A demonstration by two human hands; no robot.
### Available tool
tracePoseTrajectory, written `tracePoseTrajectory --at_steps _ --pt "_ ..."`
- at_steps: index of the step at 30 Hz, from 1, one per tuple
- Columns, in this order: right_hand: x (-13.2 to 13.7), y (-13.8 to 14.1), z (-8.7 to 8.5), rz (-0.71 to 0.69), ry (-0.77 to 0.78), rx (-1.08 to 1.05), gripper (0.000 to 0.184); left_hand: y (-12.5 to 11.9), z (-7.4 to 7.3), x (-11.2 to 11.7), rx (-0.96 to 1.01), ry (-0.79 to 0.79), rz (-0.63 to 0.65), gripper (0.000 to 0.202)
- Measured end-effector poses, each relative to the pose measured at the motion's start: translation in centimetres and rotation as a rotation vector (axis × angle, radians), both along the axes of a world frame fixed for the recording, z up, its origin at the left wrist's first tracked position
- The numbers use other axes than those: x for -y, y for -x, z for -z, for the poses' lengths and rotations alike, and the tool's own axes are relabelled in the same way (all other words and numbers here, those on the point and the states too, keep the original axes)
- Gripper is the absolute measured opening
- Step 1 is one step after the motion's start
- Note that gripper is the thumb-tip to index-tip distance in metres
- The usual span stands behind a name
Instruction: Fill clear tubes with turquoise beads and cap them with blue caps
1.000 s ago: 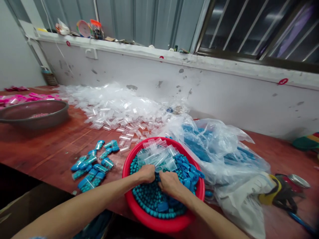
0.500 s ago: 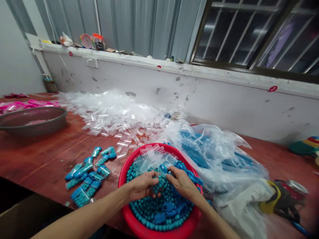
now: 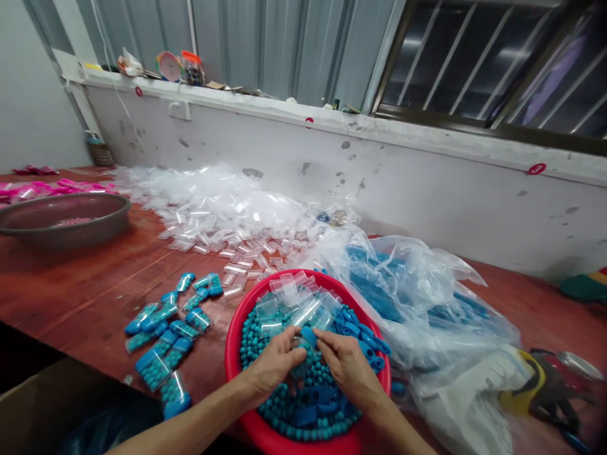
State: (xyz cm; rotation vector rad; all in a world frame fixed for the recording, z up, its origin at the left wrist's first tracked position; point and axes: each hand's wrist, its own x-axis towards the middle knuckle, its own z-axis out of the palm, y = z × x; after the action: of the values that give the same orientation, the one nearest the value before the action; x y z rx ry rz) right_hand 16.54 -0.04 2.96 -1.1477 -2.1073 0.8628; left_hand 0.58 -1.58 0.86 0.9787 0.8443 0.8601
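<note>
Both hands work above a red tub (image 3: 233, 341) of teal beads (image 3: 272, 411). My left hand (image 3: 279, 365) is closed around a small clear plastic container (image 3: 301, 359), mostly hidden by the fingers; how full it is I cannot tell. My right hand (image 3: 348, 363) pinches a blue cap (image 3: 309, 335) at the container's top end, and left fingertips touch the cap's other side. Whether the cap is fully seated does not show. On the beads lie empty clear containers (image 3: 303, 309) at the back, and loose blue caps (image 3: 365, 338) at the right.
Several capped containers of teal beads (image 3: 154, 370) lie left of the tub on the red table (image 3: 90, 297). Behind is a heap of clear containers (image 3: 213, 202). A plastic bag of blue parts (image 3: 403, 284) adjoins the tub's right. A grey basin (image 3: 66, 221) stands far left.
The blue cap has come down onto the container's top, and my hands have drawn closer together. My left forearm has shifted right, uncovering another capped container on the table.
</note>
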Motion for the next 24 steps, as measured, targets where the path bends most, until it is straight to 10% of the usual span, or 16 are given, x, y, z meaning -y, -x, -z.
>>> tracePoseTrajectory --at_steps 8,24 --pt "-0.2 0.2 0.7 0.140 0.266 -0.194 0.026 0.0 0.3 -0.1 0.004 0.064 -0.105 0.053" --pt "-0.9 0.3 -0.5 -0.169 0.080 -0.021 0.032 -0.2 0.5 0.1 -0.105 -0.044 -0.200 0.035"
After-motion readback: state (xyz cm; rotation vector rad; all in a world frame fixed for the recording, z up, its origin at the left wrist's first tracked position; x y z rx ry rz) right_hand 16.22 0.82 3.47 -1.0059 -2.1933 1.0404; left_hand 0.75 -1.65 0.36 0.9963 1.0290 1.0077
